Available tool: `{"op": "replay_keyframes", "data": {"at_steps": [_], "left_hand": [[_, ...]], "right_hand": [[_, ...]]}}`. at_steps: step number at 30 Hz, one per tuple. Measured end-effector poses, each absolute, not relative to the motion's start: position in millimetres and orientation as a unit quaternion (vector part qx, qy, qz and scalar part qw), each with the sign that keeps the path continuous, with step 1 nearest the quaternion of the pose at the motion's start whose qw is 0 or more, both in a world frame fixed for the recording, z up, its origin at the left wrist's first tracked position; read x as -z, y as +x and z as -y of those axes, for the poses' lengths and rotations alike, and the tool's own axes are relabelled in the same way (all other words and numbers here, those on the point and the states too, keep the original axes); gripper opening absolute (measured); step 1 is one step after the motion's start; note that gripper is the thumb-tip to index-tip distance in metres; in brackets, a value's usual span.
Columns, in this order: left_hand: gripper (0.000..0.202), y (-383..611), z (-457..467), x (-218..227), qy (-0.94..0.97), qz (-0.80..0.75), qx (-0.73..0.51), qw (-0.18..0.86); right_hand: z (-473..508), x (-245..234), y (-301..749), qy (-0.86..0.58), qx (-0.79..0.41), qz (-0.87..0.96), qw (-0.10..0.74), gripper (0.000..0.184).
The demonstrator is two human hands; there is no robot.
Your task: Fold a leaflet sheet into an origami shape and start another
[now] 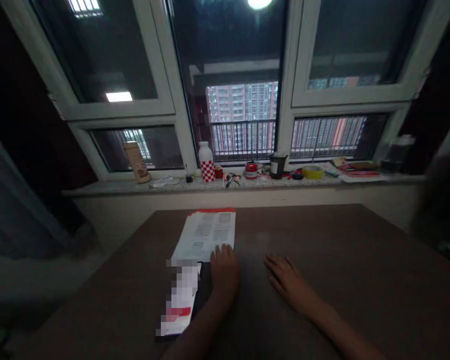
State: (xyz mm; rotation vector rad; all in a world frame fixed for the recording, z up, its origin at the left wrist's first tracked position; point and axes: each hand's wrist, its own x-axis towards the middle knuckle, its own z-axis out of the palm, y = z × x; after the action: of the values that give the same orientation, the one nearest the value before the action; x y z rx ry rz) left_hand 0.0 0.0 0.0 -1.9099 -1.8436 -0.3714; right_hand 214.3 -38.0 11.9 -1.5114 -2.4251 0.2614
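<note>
White sheet (207, 234) lies flat mid-frame, unlifted; I see my left hand (224, 270) touching it, right hand (285, 277) beside, both released.

Tabletop (360, 260), lower half of frame: dark brown, smooth, matt with a faint sheen. I can't tell wood from laminate.
Paper sheet (208, 232), centre: thin printed paper, matt white, with a red strip along its far edge.
Windowsill (108, 186), mid-frame: speckled grey stone.
Window frames (288, 100): smooth white, plastic or painted.
Glass (228, 45), top: glossy, mirroring ceiling lamps.
Bottle (206, 161) on the sill: white plastic, I think.
Curtain (11, 200), left edge: soft grey cloth.
</note>
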Motion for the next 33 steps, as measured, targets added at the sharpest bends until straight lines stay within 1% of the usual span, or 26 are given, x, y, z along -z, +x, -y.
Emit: {"op": "replay_keyframes", "data": {"at_steps": [8,15,26,33], "left_hand": [[0.034,0,-9,-2,-0.686,0.7,0.11,0.167],[0.026,-3,-5,-16,-0.674,0.708,0.133,0.165],[0.027,-7,-9,-10,-0.692,0.682,0.196,0.13],[0.023,-11,-9,-12,-0.672,0.699,0.234,0.074]], "right_hand": [[39,-4,217,-0.514,-0.094,0.838,0.16,0.047],[39,-1,217,-0.51,-0.09,0.839,0.17,0.046],[38,4,219,-0.502,-0.082,0.842,0.181,0.046],[38,0,217,-0.507,-0.081,0.841,0.172,0.046]]}}
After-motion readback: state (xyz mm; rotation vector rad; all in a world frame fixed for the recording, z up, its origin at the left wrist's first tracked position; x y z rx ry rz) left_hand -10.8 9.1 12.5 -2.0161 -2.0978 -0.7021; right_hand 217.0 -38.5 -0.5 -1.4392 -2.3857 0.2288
